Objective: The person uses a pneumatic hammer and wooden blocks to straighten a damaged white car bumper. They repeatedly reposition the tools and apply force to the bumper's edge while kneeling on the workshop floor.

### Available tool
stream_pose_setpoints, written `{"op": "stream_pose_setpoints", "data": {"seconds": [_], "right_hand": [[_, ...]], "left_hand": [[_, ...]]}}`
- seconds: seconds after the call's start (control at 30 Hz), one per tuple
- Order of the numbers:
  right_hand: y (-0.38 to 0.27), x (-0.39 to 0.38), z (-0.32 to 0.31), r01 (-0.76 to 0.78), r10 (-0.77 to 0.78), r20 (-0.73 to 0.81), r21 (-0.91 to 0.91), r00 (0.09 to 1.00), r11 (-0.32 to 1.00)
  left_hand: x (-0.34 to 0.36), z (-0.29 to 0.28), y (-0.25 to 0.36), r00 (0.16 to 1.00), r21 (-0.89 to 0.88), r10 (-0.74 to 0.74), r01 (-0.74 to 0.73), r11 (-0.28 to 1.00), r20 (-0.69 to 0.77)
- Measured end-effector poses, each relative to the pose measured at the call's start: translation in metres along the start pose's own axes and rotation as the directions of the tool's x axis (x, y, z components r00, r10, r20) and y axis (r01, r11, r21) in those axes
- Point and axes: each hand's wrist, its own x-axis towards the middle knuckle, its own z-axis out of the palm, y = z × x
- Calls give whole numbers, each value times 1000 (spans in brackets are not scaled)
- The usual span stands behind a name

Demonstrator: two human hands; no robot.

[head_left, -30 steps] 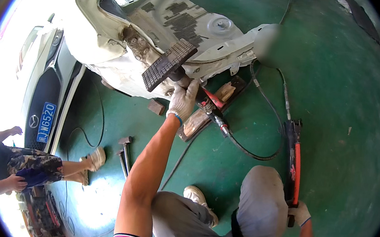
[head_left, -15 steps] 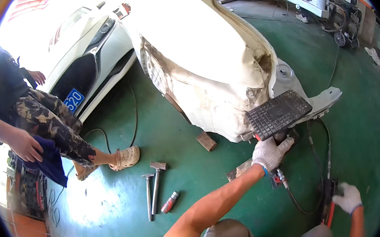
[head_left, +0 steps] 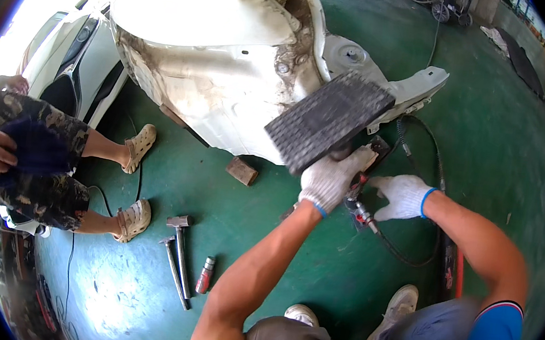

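My left hand (head_left: 332,179), in a white knit glove, is closed around the upright body of what looks like a hydraulic jack, mostly hidden under my palm. Just above it, a black rectangular plate (head_left: 334,118) with a block-pattern top tilts against the lower edge of the white car body (head_left: 228,82). My right hand (head_left: 406,194), gloved too, reaches in from the right with its fingers apart and curved, beside the jack's red part (head_left: 360,179) and metal hose coupling (head_left: 362,214). It appears to hold nothing.
A wooden block (head_left: 242,171), two hammers (head_left: 181,253) and a red bottle (head_left: 206,274) lie on the green floor. A black hose (head_left: 409,259) loops past a red-and-black pump (head_left: 451,272). At left stands another person (head_left: 35,152) in clogs, holding dark cloth.
My right hand has left the pump and come in beside the jack. My left hand stays below the plate. The view has shifted, and the person at left has stepped.
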Motion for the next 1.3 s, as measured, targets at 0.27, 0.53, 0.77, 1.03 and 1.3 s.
{"op": "stream_pose_setpoints", "data": {"seconds": [0.27, 0.53, 0.77, 1.03, 1.3], "right_hand": [[-21, 43, 55, 333, -315, -239, 34, 918, 942], [-88, 92, 88, 444, -442, -142, -21, 886, 896], [-107, 62, 113, 397, -392, 181, 8, 902, 918], [-131, 80, 140, 373, -305, 476, -53, 825, 926], [-128, 89, 158, 368, -318, 439, -33, 841, 929]], "left_hand": [[-87, -9, -50, 963, -328, 69, -156, 932, -261], [-145, -37, -133, 778, -411, -14, -316, 855, -628], [-160, -55, -201, 726, -766, -488, -82, 638, -485], [-146, -62, -253, 552, -854, -737, 84, 514, -390], [-140, -72, -261, 472, -874, -833, 225, 431, -289]]}}
